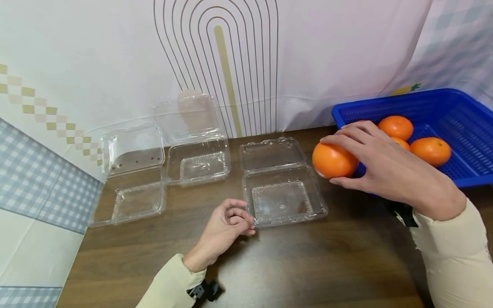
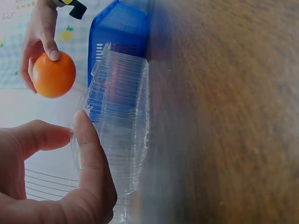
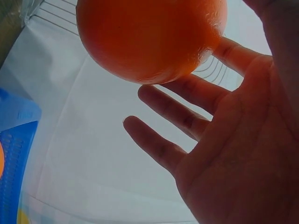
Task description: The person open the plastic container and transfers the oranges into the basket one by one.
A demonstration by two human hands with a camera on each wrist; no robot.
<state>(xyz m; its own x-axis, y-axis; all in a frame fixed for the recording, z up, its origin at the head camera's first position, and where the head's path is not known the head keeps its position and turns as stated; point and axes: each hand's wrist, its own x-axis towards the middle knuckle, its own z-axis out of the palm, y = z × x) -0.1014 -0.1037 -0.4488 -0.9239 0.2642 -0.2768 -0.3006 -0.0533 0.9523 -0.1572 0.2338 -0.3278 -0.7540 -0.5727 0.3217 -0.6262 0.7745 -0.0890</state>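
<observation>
My right hand (image 1: 385,169) grips an orange (image 1: 334,161) between thumb and fingers, raised beside the near-left end of the blue basket (image 1: 471,147). In the right wrist view the orange (image 3: 149,39) fills the top, with two fingers stretched out below it. An open clear plastic clamshell container (image 1: 283,199) lies on the table, left of and below that orange. With thumb and index finger, my left hand (image 1: 223,231) pinches its near-left corner; in the left wrist view the fingertips (image 2: 83,122) meet at the container's rim (image 2: 140,116).
Two more clear clamshell containers stand with lids raised at the left, one at far left (image 1: 138,201) and one beside it (image 1: 202,167). Several oranges (image 1: 430,151) lie in the basket. A white patterned cloth (image 1: 319,55) hangs behind the wooden table (image 1: 308,265).
</observation>
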